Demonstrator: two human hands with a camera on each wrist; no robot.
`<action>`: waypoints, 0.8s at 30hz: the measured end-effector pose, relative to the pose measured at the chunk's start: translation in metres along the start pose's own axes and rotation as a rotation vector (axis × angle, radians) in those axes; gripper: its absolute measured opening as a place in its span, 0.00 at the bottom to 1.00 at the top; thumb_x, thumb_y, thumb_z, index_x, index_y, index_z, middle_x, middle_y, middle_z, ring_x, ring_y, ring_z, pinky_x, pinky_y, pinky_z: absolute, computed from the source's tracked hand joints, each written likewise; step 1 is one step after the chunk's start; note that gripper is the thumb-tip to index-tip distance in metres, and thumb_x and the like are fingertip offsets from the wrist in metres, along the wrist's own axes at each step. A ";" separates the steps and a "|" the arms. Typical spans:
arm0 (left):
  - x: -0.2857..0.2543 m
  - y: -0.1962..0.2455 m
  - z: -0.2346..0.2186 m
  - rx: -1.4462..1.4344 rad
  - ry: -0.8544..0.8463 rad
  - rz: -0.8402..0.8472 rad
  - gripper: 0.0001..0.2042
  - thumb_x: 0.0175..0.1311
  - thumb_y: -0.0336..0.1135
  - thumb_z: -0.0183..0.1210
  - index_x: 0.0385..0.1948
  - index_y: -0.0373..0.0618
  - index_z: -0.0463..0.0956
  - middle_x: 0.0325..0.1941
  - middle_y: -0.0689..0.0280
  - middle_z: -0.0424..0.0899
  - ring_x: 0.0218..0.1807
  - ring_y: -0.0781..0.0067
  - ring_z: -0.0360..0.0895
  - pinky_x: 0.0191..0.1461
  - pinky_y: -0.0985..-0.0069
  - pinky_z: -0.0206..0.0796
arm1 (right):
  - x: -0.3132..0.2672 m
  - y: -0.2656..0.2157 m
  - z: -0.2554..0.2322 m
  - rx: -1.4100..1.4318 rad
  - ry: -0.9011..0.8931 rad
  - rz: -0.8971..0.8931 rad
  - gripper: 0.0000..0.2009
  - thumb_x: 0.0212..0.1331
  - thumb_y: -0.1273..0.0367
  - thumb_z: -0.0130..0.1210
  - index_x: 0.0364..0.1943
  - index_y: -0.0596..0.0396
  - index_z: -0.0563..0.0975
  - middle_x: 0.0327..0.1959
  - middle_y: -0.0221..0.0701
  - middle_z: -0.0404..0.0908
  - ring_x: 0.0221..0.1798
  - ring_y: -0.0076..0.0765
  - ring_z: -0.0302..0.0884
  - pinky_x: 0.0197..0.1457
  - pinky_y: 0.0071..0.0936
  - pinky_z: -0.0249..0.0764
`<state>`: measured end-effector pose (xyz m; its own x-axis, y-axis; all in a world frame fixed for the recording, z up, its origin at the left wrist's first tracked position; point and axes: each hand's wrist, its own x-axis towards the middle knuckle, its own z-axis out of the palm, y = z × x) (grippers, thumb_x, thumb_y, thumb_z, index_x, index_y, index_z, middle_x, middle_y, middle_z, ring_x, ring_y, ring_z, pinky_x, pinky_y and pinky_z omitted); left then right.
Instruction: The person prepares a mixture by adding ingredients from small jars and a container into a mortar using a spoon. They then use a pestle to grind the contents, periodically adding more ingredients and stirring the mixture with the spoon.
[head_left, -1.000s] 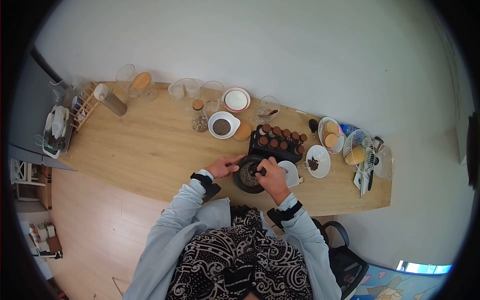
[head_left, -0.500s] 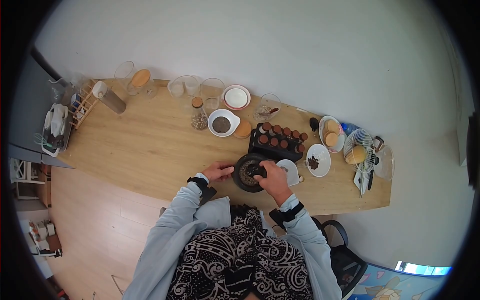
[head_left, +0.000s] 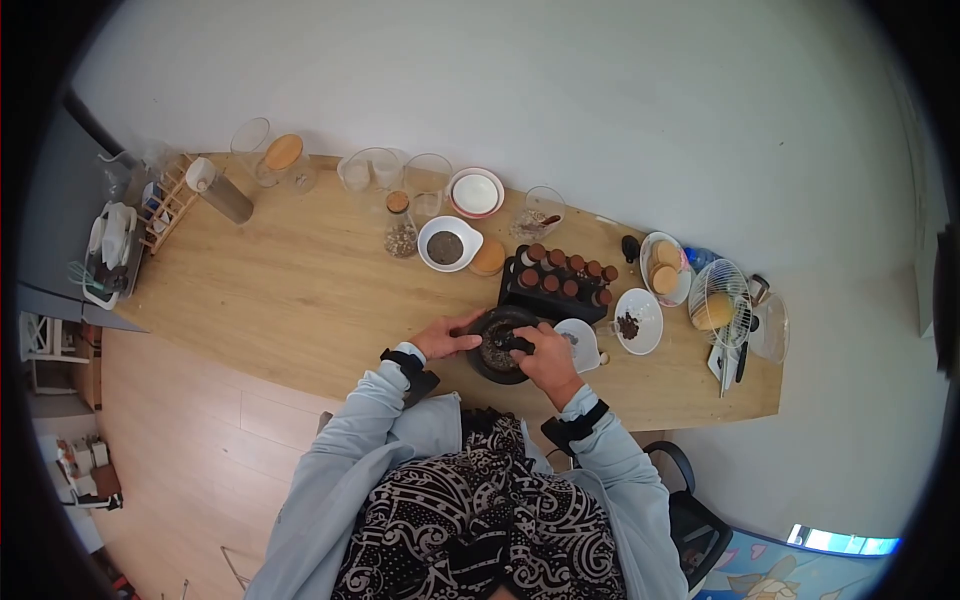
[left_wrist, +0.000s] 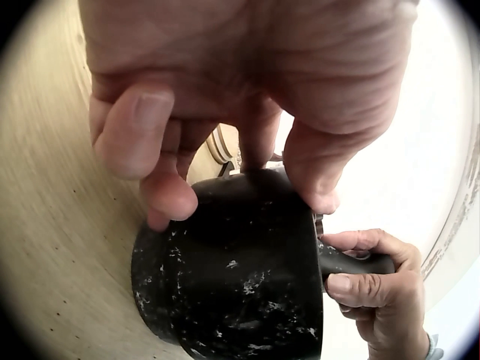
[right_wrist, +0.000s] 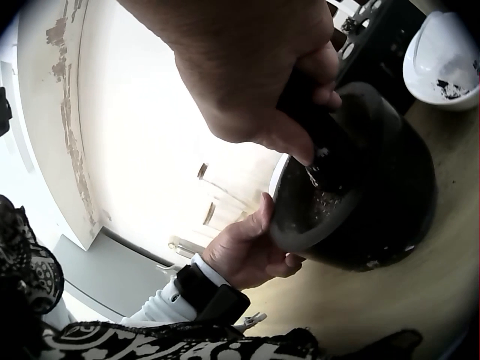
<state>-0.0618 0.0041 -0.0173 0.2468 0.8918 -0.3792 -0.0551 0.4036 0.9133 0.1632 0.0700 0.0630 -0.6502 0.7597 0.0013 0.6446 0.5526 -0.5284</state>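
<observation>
A black stone mortar (head_left: 476,356) stands at the table's front edge with coarse ground bits (head_left: 494,357) inside. My left hand (head_left: 442,338) holds its left side; in the left wrist view the thumb reaches the rim and the other fingers lie loosely curved along the speckled outer wall (left_wrist: 247,281). The right hand (head_left: 553,362) grips the black pestle (left_wrist: 367,264), whose lower end sits in the mortar among the bits. Right beside the mortar is a white spouted bowl (head_left: 582,358), partly behind the right hand.
Behind the mortar stands a black rack (head_left: 560,302) of cork-topped jars. To its right lie a white bowl with dark pieces (head_left: 654,338) and a wire basket (head_left: 722,290). Farther back are a spouted bowl of dark grounds (head_left: 427,262), a corked flask (head_left: 400,238) and a glass pitcher (head_left: 428,178).
My left hand drew back slightly from the mortar half a second ago and is now against its side again. The right hand keeps hold of the pestle, shifting it slightly within the mortar.
</observation>
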 end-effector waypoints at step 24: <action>0.002 -0.002 -0.003 -0.002 -0.024 -0.042 0.34 0.61 0.50 0.61 0.70 0.62 0.57 0.25 0.74 0.71 0.22 0.83 0.64 0.25 0.82 0.60 | -0.011 0.005 0.006 -0.023 0.060 -0.138 0.13 0.36 0.70 0.66 0.32 0.49 0.81 0.30 0.36 0.76 0.32 0.49 0.78 0.36 0.42 0.75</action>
<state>-0.0642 0.0058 -0.0202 0.2722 0.8690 -0.4133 -0.0459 0.4407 0.8965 0.1713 0.0620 0.0558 -0.7087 0.6946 0.1237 0.5602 0.6606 -0.4997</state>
